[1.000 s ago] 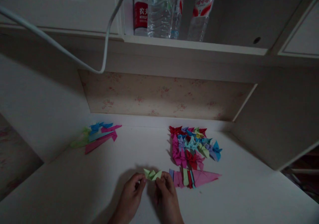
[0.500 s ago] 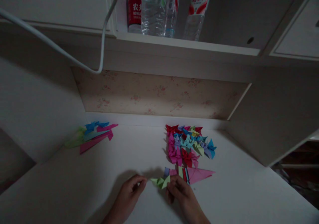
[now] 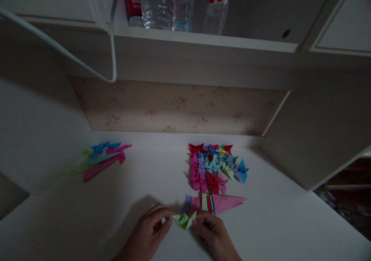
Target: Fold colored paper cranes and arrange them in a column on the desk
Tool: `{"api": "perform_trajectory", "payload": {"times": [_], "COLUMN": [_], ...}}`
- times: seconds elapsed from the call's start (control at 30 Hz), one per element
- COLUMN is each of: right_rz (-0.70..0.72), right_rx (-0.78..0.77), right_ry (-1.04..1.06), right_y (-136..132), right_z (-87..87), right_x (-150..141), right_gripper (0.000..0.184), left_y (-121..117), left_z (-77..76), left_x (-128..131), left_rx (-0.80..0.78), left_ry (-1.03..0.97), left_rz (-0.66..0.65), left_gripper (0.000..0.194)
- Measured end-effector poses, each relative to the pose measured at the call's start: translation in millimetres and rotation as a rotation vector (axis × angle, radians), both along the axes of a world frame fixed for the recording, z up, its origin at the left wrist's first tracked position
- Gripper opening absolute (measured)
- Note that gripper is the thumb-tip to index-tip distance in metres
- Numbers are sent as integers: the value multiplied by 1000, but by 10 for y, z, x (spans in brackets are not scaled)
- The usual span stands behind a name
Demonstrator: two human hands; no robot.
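Observation:
A light green folded paper crane [image 3: 184, 220] is held up between my two hands, its wings spread. My left hand [image 3: 152, 226] pinches its pointed left tip between thumb and forefinger. On the other side, my right hand [image 3: 210, 230] grips the right tip with thumb and bent fingers. Just behind my right hand lie strips and folded pieces of coloured paper [image 3: 228, 203], mostly pink. Farther back sits a close cluster of finished paper cranes [image 3: 213, 164] in red, magenta, blue, green and purple.
Folded pieces of paper [image 3: 104, 161] in blue, green and pink lie at the left back of the white desk [image 3: 150, 168]. Overhead, a shelf [image 3: 208, 40] holds several plastic bottles [image 3: 158, 7]. A white lamp arm [image 3: 114, 56] reaches in from the upper left.
My left hand has closed onto the crane's left tip, where a gap showed before. The crane is now turned with its wings level, and the view has shifted slightly.

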State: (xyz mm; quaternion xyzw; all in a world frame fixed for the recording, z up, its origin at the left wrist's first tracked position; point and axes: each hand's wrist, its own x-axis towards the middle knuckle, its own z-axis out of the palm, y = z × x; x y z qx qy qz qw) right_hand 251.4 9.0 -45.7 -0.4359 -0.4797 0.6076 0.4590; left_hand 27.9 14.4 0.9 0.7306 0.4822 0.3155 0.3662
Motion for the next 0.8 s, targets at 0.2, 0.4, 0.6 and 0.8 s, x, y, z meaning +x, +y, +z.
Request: {"api": "perform_trajectory", "payload": {"times": [0.2,0.4,0.6,0.8], "right_rz": [-72,-192,-339,-486], "right_rx": [-17,-23,-14,-68], "right_ry": [46,124,183,369], "right_y": [6,39,59,112], "right_z": [49,50,83,198], "right_x": [10,25,57,124], "right_gripper": [30,29,31,29], "left_y": [186,483,798,1095], "left_z": [330,489,784,1031], "left_x": [114,145,295,651], "left_rx": [93,195,178,271], "left_ry": [97,183,388,486], "left_rz": [-131,-310,-550,-667], "left_gripper": [24,21,19,21]}}
